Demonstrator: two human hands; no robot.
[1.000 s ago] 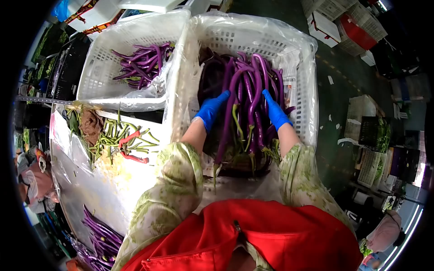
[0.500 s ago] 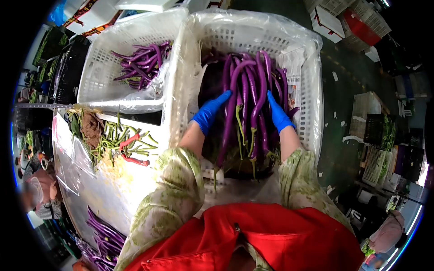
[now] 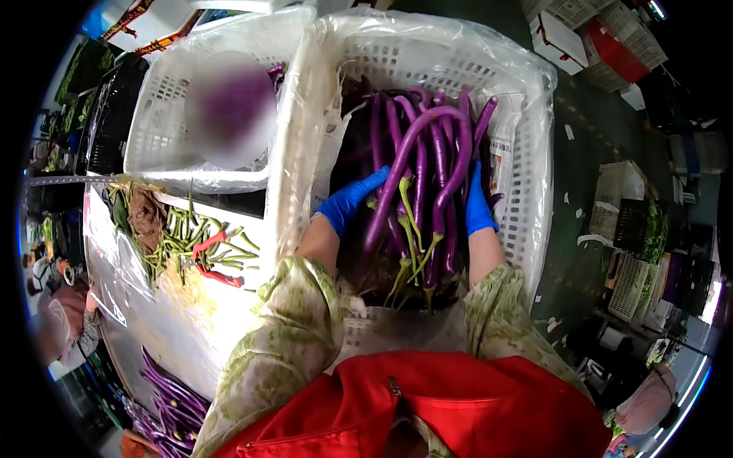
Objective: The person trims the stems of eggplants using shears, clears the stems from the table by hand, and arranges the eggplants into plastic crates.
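A bundle of long purple eggplants with green stem ends lies lengthwise in a white plastic-lined crate in front of me. My left hand, in a blue glove, presses against the bundle's left side, its fingers reaching among the eggplants. On the right side, my blue-gloved right hand is set against the bundle, fingers pointing away from me and partly hidden by an eggplant. The bundle is held between both hands. Printed newspaper lines the crate's inner right wall.
Left of this crate stands another white crate with eggplants, partly blurred. A table carries green stem pieces, red-handled cutters and more eggplants. Other people are at the far left and lower right. Foam boxes stand behind.
The eggplants have shifted between my hands, and their stem ends have moved up and closer together. Both hands have moved slightly toward me, the right one also a little outward.
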